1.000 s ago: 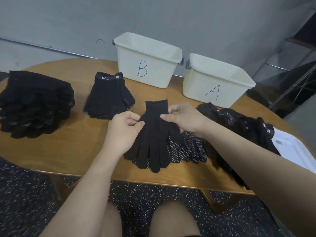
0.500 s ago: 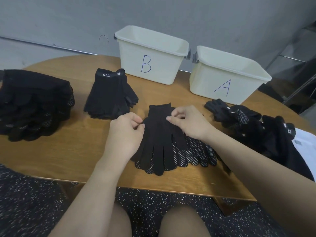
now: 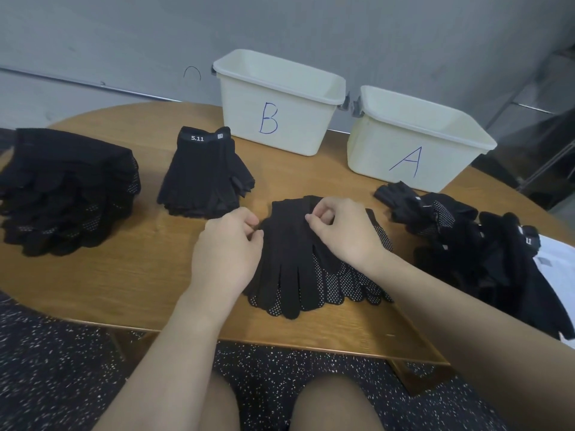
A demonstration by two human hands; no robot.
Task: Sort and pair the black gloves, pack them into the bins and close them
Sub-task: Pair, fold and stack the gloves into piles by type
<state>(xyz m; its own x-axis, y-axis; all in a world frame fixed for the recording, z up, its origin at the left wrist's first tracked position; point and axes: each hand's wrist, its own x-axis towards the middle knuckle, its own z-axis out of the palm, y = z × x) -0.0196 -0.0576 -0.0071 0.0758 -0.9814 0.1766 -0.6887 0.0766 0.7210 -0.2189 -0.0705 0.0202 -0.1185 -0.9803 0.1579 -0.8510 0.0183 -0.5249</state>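
Black knit glove pair [image 3: 292,262] lies at frame centre, long axis from cuff above to fingertips below, left hand [image 3: 228,250] pinching its left edge, right hand [image 3: 340,231] pinching the cuff, both equally near.

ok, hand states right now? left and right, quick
Left hand: fingers curled, pinching the left edge of the top glove.
Right hand: fingers curled, pinching the same glove near its cuff.
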